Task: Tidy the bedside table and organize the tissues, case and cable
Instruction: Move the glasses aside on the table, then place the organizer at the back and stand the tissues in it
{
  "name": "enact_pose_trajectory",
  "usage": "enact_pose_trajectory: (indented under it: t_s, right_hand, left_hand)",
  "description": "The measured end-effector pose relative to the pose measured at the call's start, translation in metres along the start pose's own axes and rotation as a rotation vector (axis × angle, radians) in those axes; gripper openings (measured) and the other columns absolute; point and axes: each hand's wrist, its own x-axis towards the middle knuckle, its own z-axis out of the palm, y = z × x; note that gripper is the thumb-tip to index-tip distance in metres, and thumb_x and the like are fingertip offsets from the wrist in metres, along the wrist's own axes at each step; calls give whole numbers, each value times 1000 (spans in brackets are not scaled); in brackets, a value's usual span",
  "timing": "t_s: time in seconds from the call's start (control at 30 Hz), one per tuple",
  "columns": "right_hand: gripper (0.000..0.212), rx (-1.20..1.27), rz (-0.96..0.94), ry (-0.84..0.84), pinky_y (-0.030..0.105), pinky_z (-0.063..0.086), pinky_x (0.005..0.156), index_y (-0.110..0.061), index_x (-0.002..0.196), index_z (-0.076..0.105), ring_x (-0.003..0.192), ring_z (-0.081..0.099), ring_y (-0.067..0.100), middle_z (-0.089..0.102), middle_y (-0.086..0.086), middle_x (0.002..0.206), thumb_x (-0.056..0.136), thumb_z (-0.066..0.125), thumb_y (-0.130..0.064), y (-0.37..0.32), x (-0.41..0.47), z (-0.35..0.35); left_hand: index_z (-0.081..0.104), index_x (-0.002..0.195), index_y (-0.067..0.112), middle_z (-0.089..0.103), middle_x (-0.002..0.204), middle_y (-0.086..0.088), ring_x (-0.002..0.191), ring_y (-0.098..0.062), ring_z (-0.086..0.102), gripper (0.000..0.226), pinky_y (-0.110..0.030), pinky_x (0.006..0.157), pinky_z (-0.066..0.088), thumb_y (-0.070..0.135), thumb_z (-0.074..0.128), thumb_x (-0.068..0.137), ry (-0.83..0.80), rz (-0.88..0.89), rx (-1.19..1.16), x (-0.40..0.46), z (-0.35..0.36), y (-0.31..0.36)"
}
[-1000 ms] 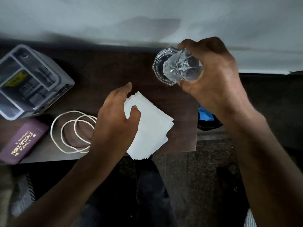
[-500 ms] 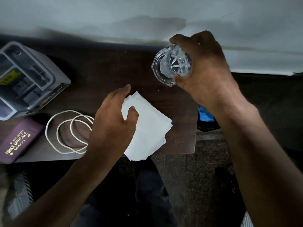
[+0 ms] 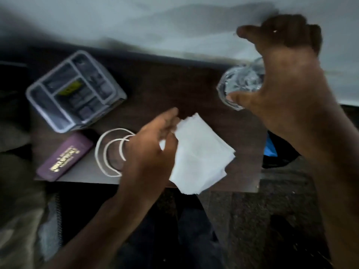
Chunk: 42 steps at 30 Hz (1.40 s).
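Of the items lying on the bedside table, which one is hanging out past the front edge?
The stack of white tissues under the left hand: its near corner overhangs the table, while the purple case and white cable lie fully on it.

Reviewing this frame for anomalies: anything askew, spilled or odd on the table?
No spill or damage shows. The tissues lie fanned, their corner hanging over the table front edge under the left hand. The cable lies loosely coiled beside the case. The frame is motion-blurred.

A home bedroom: dark wooden bedside table (image 3: 167, 90) against a pale wall (image 3: 155, 22) at 12 o'clock.
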Motion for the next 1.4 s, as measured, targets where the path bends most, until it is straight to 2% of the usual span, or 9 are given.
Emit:
enact_pose_trajectory:
  t_s: [0.1, 0.27, 0.4, 0.5, 0.63, 0.8, 1.07, 1.23, 1.4]
  right_hand:
    - [66, 177, -89, 81, 20, 40, 98, -19, 138, 56, 127, 49, 24, 50, 11, 142, 80, 82, -35, -43, -8, 7]
    - [77, 533, -41, -158, 36, 47, 109, -23, 148, 45, 132, 52, 9, 51, -4, 149, 85, 69, -58, -105, -2, 50]
    - [57, 702, 30, -336, 34, 38, 118, -18, 153, 38, 138, 47, 6, 46, -5, 155, 100, 57, -21, -140, 14, 80]
    - [70, 763, 113, -435, 34, 33, 121, -17, 157, 29, 146, 37, 10, 37, -2, 160, 94, 49, 7, -159, 27, 96]
    - [68, 764, 142, -417, 32, 43, 110, -15, 149, 43, 124, 53, 9, 57, -11, 129, 85, 46, 8, -172, 33, 109]
    - [60, 791, 158, -418, 4, 40, 79, -12, 140, 50, 97, 51, -6, 49, -25, 91, 88, 41, 15, -174, 32, 116]
    - [66, 902, 199, -268, 18, 54, 90, -32, 119, 61, 110, 66, 5, 71, -10, 115, 77, 44, 16, -157, 21, 112]
    - [62, 982, 327, -70, 30, 57, 91, -36, 104, 67, 102, 69, 4, 75, -15, 102, 70, 48, 12, -120, 2, 96]
    - [58, 1020, 392, -18, 35, 60, 82, -29, 102, 70, 100, 70, 20, 76, -4, 100, 72, 46, 15, -86, -13, 86]
  left_hand:
    - [66, 130, 28, 72, 124, 12, 116, 3, 65, 48, -35, 104, 52, 18, 49, 87, 13, 26, -32, -10, -16, -8]
    - [65, 131, 26, 72, 125, 12, 120, 0, 64, 43, -36, 104, 52, 12, 50, 94, 195, 70, -197, -23, -58, -32]
    - [65, 126, 17, 72, 123, 5, 115, -9, 68, 39, -28, 97, 54, -3, 51, 96, 459, 113, -251, -19, -95, -48]
    - [57, 131, 20, 63, 136, 0, 123, -6, 61, 40, -19, 97, 49, 7, 51, 95, 609, 65, -269, -5, -121, -63]
    - [37, 155, 19, 44, 159, 5, 142, -8, 45, 60, -27, 117, 36, 38, 52, 100, 440, -263, -525, 19, -138, -80]
    - [47, 150, 25, 49, 155, 12, 142, -1, 43, 68, -36, 121, 28, 60, 45, 92, 197, -269, -535, 37, -134, -100]
    - [50, 148, 30, 67, 137, 10, 127, -8, 61, 66, -40, 113, 41, 64, 44, 92, 130, -183, -501, 46, -129, -82]
    - [39, 153, 35, 45, 156, 20, 145, 3, 37, 96, -38, 125, 19, 87, 31, 73, -43, -125, -396, 63, -107, -55]
    - [33, 155, 34, 36, 163, 13, 151, -8, 29, 118, -43, 127, 13, 98, 22, 56, -169, -193, -332, 75, -76, -30]
